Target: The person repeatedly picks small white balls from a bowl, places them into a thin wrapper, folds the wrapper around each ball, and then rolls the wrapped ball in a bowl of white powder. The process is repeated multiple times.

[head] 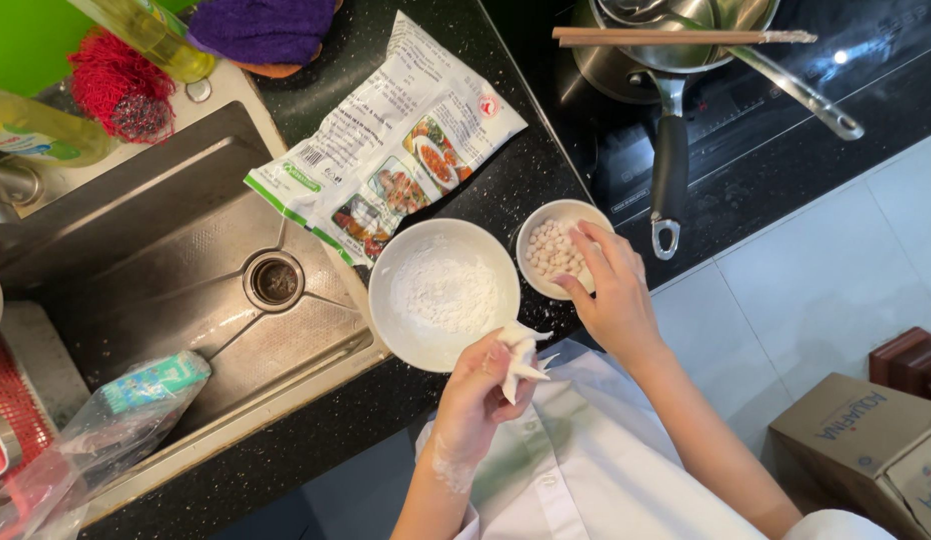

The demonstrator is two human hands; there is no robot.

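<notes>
Two hands: both mine, low in the view, above my white shirt [586, 470].
Left hand [486, 385]: floury, fingers curled loosely at the near rim of the big bowl, tips coated white and pointing right; I cannot tell whether it pinches anything beyond the flour stuck to it.
Right hand [611, 290]: laid over the near right rim of the small bowl, fingers bent and gripping its edge (thumb side down toward me).
Big white bowl [444, 292]: on the black counter [316, 420], just past my left hand, with a heap of white flour [448, 293] in it.
Small white bowl [559, 248]: touching distance to the right of the big one, just beside it, filled with small pale round balls [549, 250].
Printed bag [391, 150]: white packet with a green edge, lying flat beyond the big bowl, its near corner at the bowl's rim and over the sink's edge.
Sink [166, 260]: steel, to the left, drain in the middle; a clear plastic bag [106, 425] with a teal packet lies at its near corner.
Far left: red scrubber [121, 90], purple cloth [264, 28], yellow-green bottles [156, 35].
Far right: dark cooktop [786, 130] with a steel pan [676, 45], wooden chopsticks [676, 36] laid across its rim, a metal ladle handle [801, 95] sticking out.
Floor: pale tiles, cardboard box [866, 450] at right.
</notes>
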